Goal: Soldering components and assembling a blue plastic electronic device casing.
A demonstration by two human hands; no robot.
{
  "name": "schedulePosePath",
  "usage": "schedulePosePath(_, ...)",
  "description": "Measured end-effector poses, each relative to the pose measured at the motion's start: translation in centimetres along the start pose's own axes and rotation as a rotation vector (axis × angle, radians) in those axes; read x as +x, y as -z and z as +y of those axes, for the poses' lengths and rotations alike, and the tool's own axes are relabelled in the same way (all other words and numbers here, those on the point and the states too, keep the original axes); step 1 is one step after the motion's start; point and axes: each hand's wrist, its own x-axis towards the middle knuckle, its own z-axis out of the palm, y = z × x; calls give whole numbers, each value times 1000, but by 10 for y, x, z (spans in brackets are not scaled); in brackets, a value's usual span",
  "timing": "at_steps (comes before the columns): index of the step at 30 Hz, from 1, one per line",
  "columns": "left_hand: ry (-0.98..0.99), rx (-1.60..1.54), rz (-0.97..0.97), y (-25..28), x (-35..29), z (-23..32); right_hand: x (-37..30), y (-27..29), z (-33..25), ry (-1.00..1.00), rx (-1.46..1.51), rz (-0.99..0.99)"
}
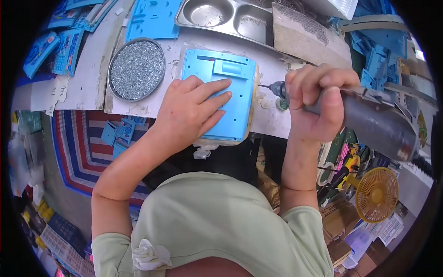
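A light-blue plastic casing (242,104) lies flat on the work table, with small dark holes and a raised oblong cover near its far edge. My left hand (187,111) rests on its left side, fingers stretched out and pressing on the surface. To the right of the casing, my right hand (318,99) is wrapped round a dark grey electric screwdriver (378,122). The tool lies nearly level; its thin bit points left toward the casing, apart from it. Left of the casing stands a round metal dish (109,76) filled with small silvery screws (137,69).
A steel tray with compartments (210,28) stands along the back, beside a board (309,41). Another blue panel (152,21) lies at the far left. Blue parts (124,131) sit on a striped sheet (83,157) below the table. A yellow fan (377,195) stands low at the right.
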Motion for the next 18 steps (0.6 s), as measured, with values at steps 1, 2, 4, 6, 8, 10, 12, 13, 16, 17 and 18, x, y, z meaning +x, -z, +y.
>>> schedulePosePath(1, 7, -4, -8, 0, 0, 0, 0, -1, 1, -18, -1, -9)
schedulePosePath(2, 14, -8, -16, 1, 1, 0, -1, -3, 2, -34, 2, -17)
schedulePosePath(4, 21, -12, -14, 2, 1, -1, -4, -6, 5, -131, -97, -8)
schedulePosePath(6, 19, -29, -16, 0, -1, -2, -6, 0, -7, -160, -92, -30)
schedulePosePath(8, 14, -17, -1, -1, 0, -4, -17, -4, -26, -189, -32, -92)
schedulePosePath(10, 24, -17, -12, -4, -1, 0, -34, -13, -29, -226, -52, -55)
schedulePosePath(12, 42, -20, -33, -2, 0, 0, -38, -16, -25, -252, -77, -23)
schedulePosePath(13, 53, -54, -22, -1, 1, -1, -38, -15, -27, -236, -100, -53)
schedulePosePath(16, 65, -3, 98, 4, 11, -14, -27, -19, -46, -190, -12, -80)
schedulePosePath(17, 53, 115, 192, 7, 29, -21, -19, -23, -49, -162, -39, -103)
schedulePosePath(18, 45, 237, 282, 9, 42, -26, -12, -28, -53, -135, -67, -122)
